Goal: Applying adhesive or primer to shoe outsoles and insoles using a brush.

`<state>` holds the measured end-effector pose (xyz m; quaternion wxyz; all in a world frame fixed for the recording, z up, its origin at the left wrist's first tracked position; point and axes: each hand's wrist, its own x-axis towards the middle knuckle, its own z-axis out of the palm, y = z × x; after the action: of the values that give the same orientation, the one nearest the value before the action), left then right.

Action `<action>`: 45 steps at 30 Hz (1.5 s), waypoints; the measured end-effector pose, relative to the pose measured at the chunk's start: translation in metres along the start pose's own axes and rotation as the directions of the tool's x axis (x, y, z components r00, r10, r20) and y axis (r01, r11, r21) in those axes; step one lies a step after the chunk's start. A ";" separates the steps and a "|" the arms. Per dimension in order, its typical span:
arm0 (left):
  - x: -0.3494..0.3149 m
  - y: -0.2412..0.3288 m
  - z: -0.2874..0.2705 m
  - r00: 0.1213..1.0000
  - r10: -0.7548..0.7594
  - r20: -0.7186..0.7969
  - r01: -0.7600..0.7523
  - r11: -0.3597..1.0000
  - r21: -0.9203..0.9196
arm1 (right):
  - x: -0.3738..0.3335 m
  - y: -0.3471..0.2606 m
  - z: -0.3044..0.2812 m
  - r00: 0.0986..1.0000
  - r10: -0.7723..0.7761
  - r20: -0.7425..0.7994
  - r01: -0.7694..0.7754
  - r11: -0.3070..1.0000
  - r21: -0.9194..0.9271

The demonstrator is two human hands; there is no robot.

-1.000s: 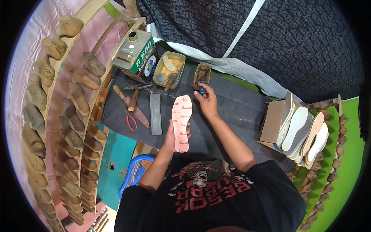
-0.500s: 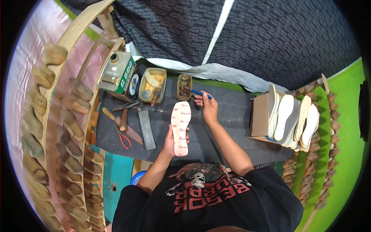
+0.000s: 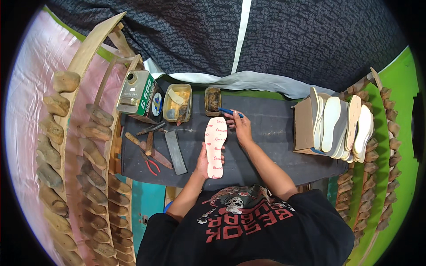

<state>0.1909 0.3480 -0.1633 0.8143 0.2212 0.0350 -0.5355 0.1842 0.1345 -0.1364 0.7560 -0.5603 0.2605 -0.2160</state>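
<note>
Two hands are working one insole. The left hand is cupping its heel end from below, fingers curled loosely round the edge. The right hand is pinching a blue brush, its tip just beside a small glue tray. The insole is lying flat on the dark bench; it is looking thin, light and bendy, best gripped by its edges.

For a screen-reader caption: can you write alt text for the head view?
A person's left hand holds a pink insole on a dark bench; the right hand holds a blue brush near a small tin. Tools lie left, stacked insoles right.
</note>
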 end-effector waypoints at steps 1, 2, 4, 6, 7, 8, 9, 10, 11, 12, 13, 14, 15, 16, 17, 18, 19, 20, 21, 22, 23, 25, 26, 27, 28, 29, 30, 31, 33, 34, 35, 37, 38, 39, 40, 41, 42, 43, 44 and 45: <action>-0.001 -0.001 -0.001 1.000 0.001 -0.011 -0.001 1.000 0.017 | 0.000 0.001 0.000 1.000 0.011 -0.005 -0.010 1.000 0.008; -0.001 -0.002 -0.004 1.000 0.010 -0.010 -0.010 1.000 0.010 | 0.001 0.001 0.000 1.000 0.011 0.003 -0.011 1.000 0.001; -0.002 -0.005 -0.009 1.000 -0.024 -0.011 0.024 0.999 -0.022 | 0.000 -0.001 0.003 1.000 -0.005 -0.009 0.004 0.998 -0.065; -0.006 -0.008 -0.011 1.000 -0.025 -0.008 0.024 0.999 -0.046 | -0.001 -0.002 0.006 1.000 -0.008 -0.007 0.007 0.996 -0.090; -0.008 -0.009 -0.011 0.999 -0.034 -0.005 0.034 0.997 -0.063 | -0.001 -0.003 0.007 1.000 -0.014 -0.013 0.012 0.994 -0.108; -0.010 -0.010 -0.012 1.000 -0.031 -0.006 0.030 0.997 -0.069 | -0.002 -0.003 0.009 1.000 -0.011 -0.009 0.010 0.993 -0.113; -0.011 -0.009 -0.012 1.000 -0.018 -0.015 0.017 0.999 -0.050 | -0.001 -0.003 0.009 1.000 -0.011 -0.027 0.007 0.993 -0.120; -0.012 -0.009 -0.012 1.000 -0.006 -0.024 0.005 1.000 -0.030 | -0.001 -0.003 0.009 0.999 -0.011 -0.046 0.005 0.992 -0.125; -0.013 -0.009 -0.011 1.000 -0.006 -0.025 0.005 0.999 -0.033 | -0.001 -0.003 0.009 0.999 -0.009 -0.045 0.003 0.992 -0.128; -0.015 -0.007 -0.008 0.998 0.004 -0.063 -0.006 1.000 -0.021 | -0.001 -0.001 0.009 0.999 -0.003 -0.054 -0.002 0.995 -0.096; -0.016 -0.005 -0.006 0.995 0.014 -0.101 -0.015 1.000 -0.008 | -0.002 0.000 0.009 0.998 0.004 -0.063 -0.008 0.998 -0.063; -0.015 -0.005 -0.009 0.995 0.009 -0.103 -0.010 1.000 -0.008 | -0.001 0.000 0.008 0.998 0.006 -0.069 -0.011 0.998 -0.062; -0.015 -0.004 -0.011 0.997 0.001 -0.075 -0.003 1.000 -0.026 | -0.001 0.000 0.008 0.997 0.025 -0.066 -0.027 0.999 -0.034; -0.015 -0.004 -0.014 0.999 -0.007 -0.047 0.005 0.999 -0.043 | 0.000 0.000 0.007 0.997 0.043 -0.065 -0.044 0.999 -0.006; -0.014 -0.003 -0.016 0.999 -0.016 -0.049 0.014 0.999 -0.041 | 0.002 -0.002 0.006 0.996 0.046 -0.073 -0.046 0.999 -0.004; -0.011 -0.002 -0.014 0.998 -0.028 -0.063 0.027 0.999 -0.022 | 0.006 -0.003 0.002 0.998 0.015 -0.065 -0.017 1.000 -0.024; -0.010 -0.001 -0.014 0.996 -0.037 -0.079 0.037 0.999 -0.003 | 0.008 -0.007 -0.001 0.999 -0.013 -0.052 0.011 0.999 -0.044; -0.009 -0.001 -0.016 0.997 -0.073 -0.039 0.072 0.997 -0.007 | 0.012 -0.012 -0.006 0.998 -0.027 -0.062 0.025 0.999 -0.026; -0.007 0.000 -0.015 0.996 -0.081 -0.040 0.081 0.997 -0.007 | 0.015 -0.021 -0.011 0.997 -0.024 -0.069 0.022 0.999 -0.026; -0.006 0.001 -0.014 0.995 -0.096 -0.034 0.096 0.995 0.003 | 0.016 -0.034 -0.015 0.998 -0.051 -0.029 0.051 0.999 0.001; -0.005 0.000 -0.011 0.993 -0.112 -0.027 0.112 0.994 0.014 | 0.016 -0.048 -0.020 0.997 -0.081 0.010 0.080 0.996 0.028; -0.002 -0.001 -0.003 0.992 -0.122 -0.014 0.122 0.992 0.019 | 0.014 -0.074 -0.031 0.995 -0.104 0.001 0.104 0.995 -0.009; 0.000 -0.002 0.001 0.993 -0.116 -0.006 0.116 0.993 0.020 | 0.012 -0.087 -0.035 0.989 -0.147 -0.003 0.147 0.989 -0.032; 0.002 -0.003 0.003 0.992 -0.126 0.002 0.126 0.992 0.022 | 0.010 -0.099 -0.040 0.982 -0.189 -0.005 0.188 0.980 -0.056; 0.003 -0.005 0.005 0.991 -0.130 0.013 0.129 0.991 0.031 | 0.008 -0.110 -0.044 0.974 -0.226 -0.001 0.224 0.969 -0.103; 0.005 -0.007 0.007 0.991 -0.132 0.024 0.131 0.991 0.040 | 0.007 -0.117 -0.051 0.973 -0.231 -0.010 0.228 0.967 -0.109; 0.004 -0.007 0.017 0.989 -0.143 0.035 0.141 0.989 0.042 | 0.004 -0.125 -0.057 0.946 -0.324 0.008 0.318 0.923 -0.216; 0.005 -0.007 0.023 0.987 -0.153 0.041 0.151 0.988 0.044 | 0.001 -0.132 -0.062 0.912 -0.409 0.038 0.399 0.860 -0.320; 0.007 -0.009 0.030 0.978 -0.203 0.046 0.200 0.978 0.066 | -0.009 -0.145 -0.062 0.901 -0.426 0.079 0.419 0.811 -0.409; 0.009 -0.011 0.029 0.976 -0.212 0.048 0.208 0.976 0.065 | -0.017 -0.152 -0.059 0.893 -0.432 0.130 0.437 0.756 -0.487; 0.011 -0.012 0.027 0.967 -0.238 0.092 0.232 0.970 0.071 | -0.024 -0.158 -0.055 0.895 -0.429 0.123 0.431 0.757 -0.491; 0.014 -0.015 0.029 0.954 -0.270 0.132 0.262 0.962 0.074 | -0.036 -0.164 -0.049 0.858 -0.391 0.334 0.508 0.543 -0.669; 0.014 -0.018 0.030 0.958 -0.253 0.133 0.249 0.967 0.049 | -0.044 -0.161 -0.046 0.800 -0.427 0.421 0.591 0.443 -0.674; 0.016 -0.018 0.033 0.962 -0.235 0.136 0.234 0.972 0.025 | -0.054 -0.159 -0.045 0.806 -0.378 0.455 0.589 0.439 -0.679; 0.018 -0.018 0.036 0.962 -0.237 0.134 0.237 0.971 0.020 | -0.064 -0.156 -0.046 0.809 -0.325 0.489 0.587 0.433 -0.683; 0.019 -0.018 0.038 0.965 -0.241 0.107 0.239 0.970 0.028 | -0.071 -0.148 -0.048 0.755 -0.364 0.545 0.655 0.392 -0.646; 0.019 -0.020 0.039 0.968 -0.240 0.077 0.238 0.971 0.033 | -0.080 -0.145 -0.047 0.755 -0.350 0.554 0.656 0.402 -0.639; 0.018 -0.022 0.038 0.968 -0.239 0.072 0.238 0.971 0.024 | -0.087 -0.144 -0.046 0.755 -0.336 0.563 0.655 0.413 -0.633; 0.017 -0.023 0.037 0.968 -0.242 0.069 0.241 0.970 0.023 | -0.089 -0.146 -0.046 0.757 -0.327 0.565 0.653 0.417 -0.633; 0.016 -0.024 0.035 0.966 -0.252 0.067 0.250 0.968 0.026 | -0.093 -0.148 -0.045 0.765 -0.304 0.568 0.641 0.442 -0.627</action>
<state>0.1697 0.3122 -0.1440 0.7387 0.2033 0.0299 -0.6419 0.0788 0.1174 0.0086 0.3645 -0.9151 0.0081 -0.1725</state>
